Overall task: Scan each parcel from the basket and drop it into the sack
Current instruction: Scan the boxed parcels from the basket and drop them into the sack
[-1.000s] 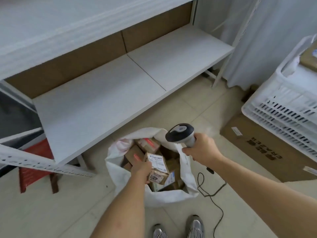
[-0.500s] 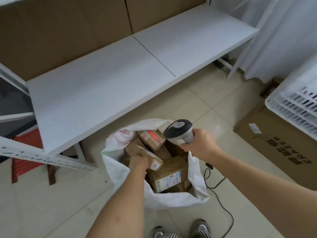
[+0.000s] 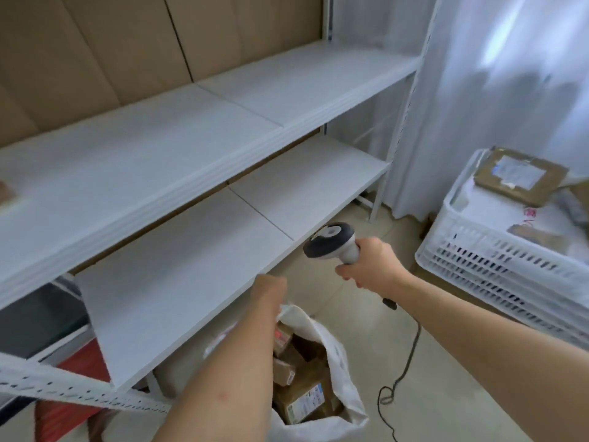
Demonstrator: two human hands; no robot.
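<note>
White shelf (image 3: 178,282) behind | left hand (image 3: 271,287) lifted from sack (image 3: 338,362), grip unclear | right hand (image 3: 369,266) grips scanner (image 3: 331,242)

White metal shelving unit (image 3: 197,135), brown cardboard backing (image 3: 95,49); pale curtain (image 3: 497,90) right; red object (image 3: 76,374) under lowest shelf; tiled floor (image 3: 446,393).

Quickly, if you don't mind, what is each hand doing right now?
Left hand: holds nothing visible; fingers hidden, cannot tell.
Right hand: gripping the barcode scanner.
</note>
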